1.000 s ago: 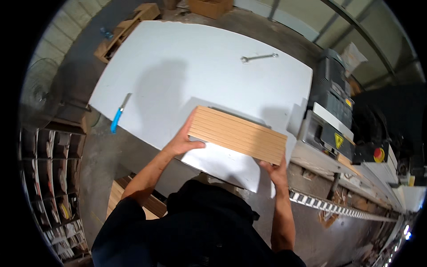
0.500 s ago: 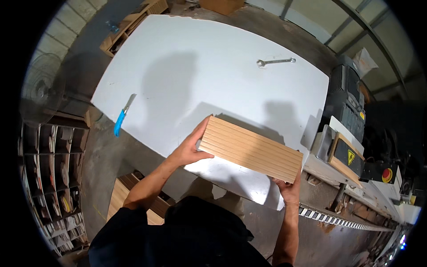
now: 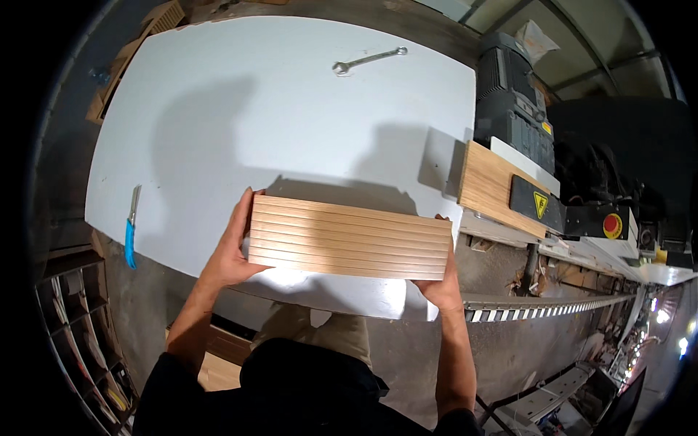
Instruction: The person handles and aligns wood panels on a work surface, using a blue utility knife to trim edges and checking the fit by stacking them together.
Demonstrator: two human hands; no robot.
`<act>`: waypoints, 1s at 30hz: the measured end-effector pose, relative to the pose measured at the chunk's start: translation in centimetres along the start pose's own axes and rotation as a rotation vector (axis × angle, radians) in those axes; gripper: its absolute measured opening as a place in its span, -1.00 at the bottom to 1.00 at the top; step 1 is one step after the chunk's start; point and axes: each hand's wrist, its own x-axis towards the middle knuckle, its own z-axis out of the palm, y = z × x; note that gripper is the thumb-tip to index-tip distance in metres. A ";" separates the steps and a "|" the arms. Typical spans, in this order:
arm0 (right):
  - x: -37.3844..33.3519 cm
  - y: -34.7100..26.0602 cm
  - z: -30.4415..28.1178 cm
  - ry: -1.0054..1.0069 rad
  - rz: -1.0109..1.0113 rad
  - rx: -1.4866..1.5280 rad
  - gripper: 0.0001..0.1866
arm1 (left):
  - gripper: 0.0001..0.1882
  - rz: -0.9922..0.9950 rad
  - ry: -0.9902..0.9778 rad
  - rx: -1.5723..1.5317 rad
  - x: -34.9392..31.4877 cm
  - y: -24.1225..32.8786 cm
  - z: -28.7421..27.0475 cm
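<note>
A stack of long, light wood-grain boards (image 3: 349, 238) is held between my two hands above the near edge of the white tabletop (image 3: 305, 109). Their long edges show as several parallel strips, lying nearly level from left to right. My left hand (image 3: 235, 251) is closed round the left end, thumb along the near side. At the right end my right hand (image 3: 442, 283) grips the stack, its fingers partly hidden behind the boards. A blue-handled knife (image 3: 131, 232) lies at the table's left edge, blade pointing away. Towards the far side rests a silver combination wrench (image 3: 369, 60).
Right of the table stands a machine with a grey motor (image 3: 512, 94), a wood-grain board (image 3: 487, 182) and a red stop button (image 3: 613, 225). A chain-like track (image 3: 538, 309) runs off to the right. Shelving (image 3: 80, 312) is at lower left; more boards (image 3: 220, 370) are beside my legs.
My view has turned to the right, so the table, knife and wrench appear further left. The stack, still in both hands, has swung from a slant to nearly level.
</note>
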 end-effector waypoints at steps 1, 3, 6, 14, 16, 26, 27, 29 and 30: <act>0.3 0.0 -0.2 0.004 -0.050 -0.141 0.10 | 0.19 0.037 -0.037 0.140 0.5 0.6 -0.5; 0.7 0.0 -0.7 -0.006 -0.010 -0.060 0.08 | 0.20 0.089 -0.088 0.395 1.5 1.2 -1.3; 0.8 0.5 -0.9 -0.033 0.062 0.146 0.05 | 0.18 -0.014 -0.102 0.261 1.6 1.8 -1.2; 0.1 1.3 -1.1 -0.069 -0.021 -0.107 0.18 | 0.06 -0.031 -0.055 0.339 -0.2 1.7 -1.2; 0.2 2.1 -1.0 -0.103 -0.024 -0.005 0.17 | 0.16 -0.088 -0.051 0.217 -0.3 1.2 -0.8; 1.0 1.1 -2.9 -0.306 -0.135 0.119 0.21 | 0.11 -0.057 0.180 0.181 -7.4 5.2 2.6; 0.9 1.5 -3.2 -0.323 -0.130 0.198 0.18 | 0.09 -0.040 0.217 0.227 -9.3 6.1 3.3; 1.6 -1.1 -3.2 -0.449 -0.191 0.094 0.17 | 0.06 -0.048 0.352 0.224 -13.8 7.7 5.3; 1.9 -3.0 -2.9 -0.500 -0.247 -0.035 0.16 | 0.06 -0.064 0.424 0.245 -16.1 8.4 6.2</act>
